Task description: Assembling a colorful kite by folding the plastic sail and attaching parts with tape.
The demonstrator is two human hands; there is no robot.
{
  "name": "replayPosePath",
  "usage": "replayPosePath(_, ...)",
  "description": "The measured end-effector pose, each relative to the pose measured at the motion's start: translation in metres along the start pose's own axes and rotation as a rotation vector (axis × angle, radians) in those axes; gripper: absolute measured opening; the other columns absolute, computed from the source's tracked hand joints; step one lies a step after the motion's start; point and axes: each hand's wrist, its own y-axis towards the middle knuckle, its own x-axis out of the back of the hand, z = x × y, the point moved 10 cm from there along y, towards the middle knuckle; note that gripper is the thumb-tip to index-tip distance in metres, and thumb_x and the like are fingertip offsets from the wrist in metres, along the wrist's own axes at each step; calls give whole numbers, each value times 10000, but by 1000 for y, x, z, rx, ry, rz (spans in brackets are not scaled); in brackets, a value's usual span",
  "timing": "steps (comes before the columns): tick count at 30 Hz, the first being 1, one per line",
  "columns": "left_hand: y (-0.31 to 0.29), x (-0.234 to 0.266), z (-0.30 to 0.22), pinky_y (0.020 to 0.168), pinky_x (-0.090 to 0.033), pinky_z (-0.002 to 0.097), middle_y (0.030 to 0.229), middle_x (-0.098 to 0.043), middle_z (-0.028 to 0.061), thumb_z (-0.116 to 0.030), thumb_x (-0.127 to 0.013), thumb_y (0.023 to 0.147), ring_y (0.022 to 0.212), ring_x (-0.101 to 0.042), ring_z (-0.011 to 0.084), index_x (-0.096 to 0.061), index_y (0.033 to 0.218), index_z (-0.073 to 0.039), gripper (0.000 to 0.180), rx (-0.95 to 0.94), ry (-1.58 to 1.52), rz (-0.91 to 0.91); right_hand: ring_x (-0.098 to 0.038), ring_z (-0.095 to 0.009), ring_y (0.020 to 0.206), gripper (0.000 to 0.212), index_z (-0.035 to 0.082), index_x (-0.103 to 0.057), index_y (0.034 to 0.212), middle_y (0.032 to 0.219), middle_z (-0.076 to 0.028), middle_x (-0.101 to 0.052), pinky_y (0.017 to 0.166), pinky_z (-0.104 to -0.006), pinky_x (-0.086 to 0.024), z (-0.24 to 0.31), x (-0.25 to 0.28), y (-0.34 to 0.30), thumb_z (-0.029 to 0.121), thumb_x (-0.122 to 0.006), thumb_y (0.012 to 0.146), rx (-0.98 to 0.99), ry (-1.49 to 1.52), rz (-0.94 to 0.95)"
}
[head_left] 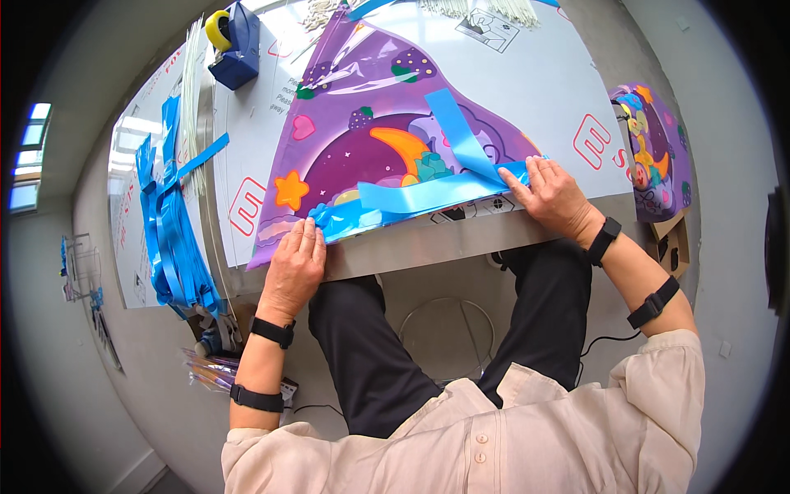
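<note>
A purple, glossy triangular sheet [329,140], like a kite sail, lies on the white-covered table. It is printed with a moon, stars and strawberries. Along its near edge runs a folded blue plastic strip [395,207], with loose blue ribbon tails [453,132] on top. My left hand [298,262] has its fingers together on the strip's left end, the thumb hidden beneath. At the strip's right end, my right hand [553,196] pinches it between thumb and fingers. The strip is drawn out between both hands along the table's front edge.
A blue tape dispenser [236,49] with yellow tape stands at the back left. Blue ribbons [173,239] hang in a bundle over the left side, near thin white rods [191,107]. At the right edge sits another purple printed piece [658,156] above a cardboard box [676,243].
</note>
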Motion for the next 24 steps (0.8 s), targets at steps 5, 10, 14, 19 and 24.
replayPosePath(5,54,48,-15,1067,-303,479,1270,-537,234,-36,-529,767,1242,-474,348,-557,1177,86,429,193,-201,-79,-650,-351,854,413,116,-608,1238,902,-278,-643,771,-403,-524,1,-7,-13,151,-555,830,6,-76,82)
replayPosePath(10,160,77,-111,1109,-241,475,1376,-460,161,-200,-617,800,1343,-364,276,-485,1295,0,550,-147,-478,-298,-656,-362,863,433,119,-588,1266,938,-296,-642,779,-410,-527,9,-13,-1,137,-535,837,-2,-1,32)
replayPosePath(14,175,48,-128,1093,-264,485,1275,-522,155,-209,-598,820,1273,-431,284,-507,1266,11,506,-112,-435,-247,-655,-367,863,445,121,-579,1279,942,-301,-641,788,-413,-527,9,-12,-2,134,-532,837,30,-14,44)
replayPosePath(19,130,29,-107,1012,-368,470,1104,-560,150,-158,-564,822,1101,-516,287,-556,1188,55,424,-71,-57,-110,-643,-361,919,497,133,-505,1351,984,-294,-627,840,-423,-524,4,-12,-7,124,-533,856,-45,-37,103)
replayPosePath(24,106,24,-78,841,-445,399,1103,-558,166,-141,-552,822,1029,-536,278,-562,1215,7,420,54,-86,-87,-639,-349,882,489,145,-530,1330,945,-291,-630,797,-404,-524,4,-12,-6,114,-532,841,-40,-24,49)
